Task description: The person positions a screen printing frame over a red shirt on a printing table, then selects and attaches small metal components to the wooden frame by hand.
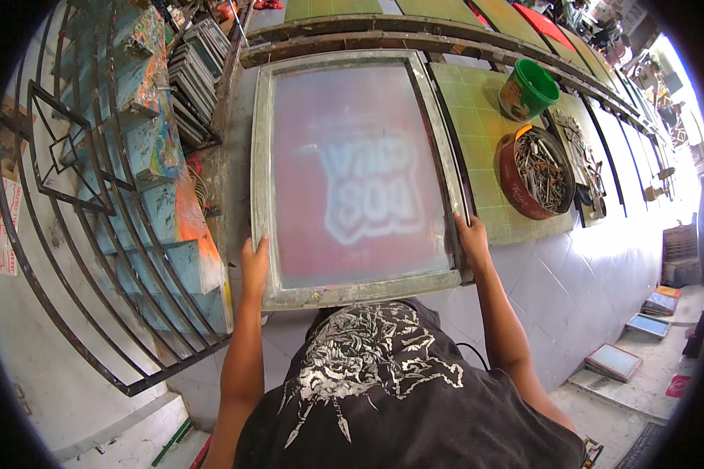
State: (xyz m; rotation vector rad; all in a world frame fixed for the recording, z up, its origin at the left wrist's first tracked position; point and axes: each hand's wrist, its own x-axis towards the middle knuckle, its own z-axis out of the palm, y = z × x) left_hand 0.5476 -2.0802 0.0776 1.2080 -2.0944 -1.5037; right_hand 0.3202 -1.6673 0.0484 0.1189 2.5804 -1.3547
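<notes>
Between my two hands is a large screen printing frame point(352, 295) with a worn, pale rim. Its stretched mesh point(321, 102) is a hazy pinkish purple, with light block lettering that reads reversed. My left hand point(255, 262) grips the left side near the lower corner, thumb on top of the rim. Opposite it, my right hand point(472, 234) holds the right side a little higher up, thumb also on the rim. The fingers under the frame are hidden. The frame's near edge lies close to my torso.
Right of the frame, a green-yellow gridded board point(477, 133) bears a green bucket point(528, 90) and a round tub point(516, 184) full of small metal parts. Metal bars point(70, 199) and paint-splashed blue shelves point(152, 164) stand at left, near stacked frames point(195, 74). A rail point(352, 30) crosses the far side.
</notes>
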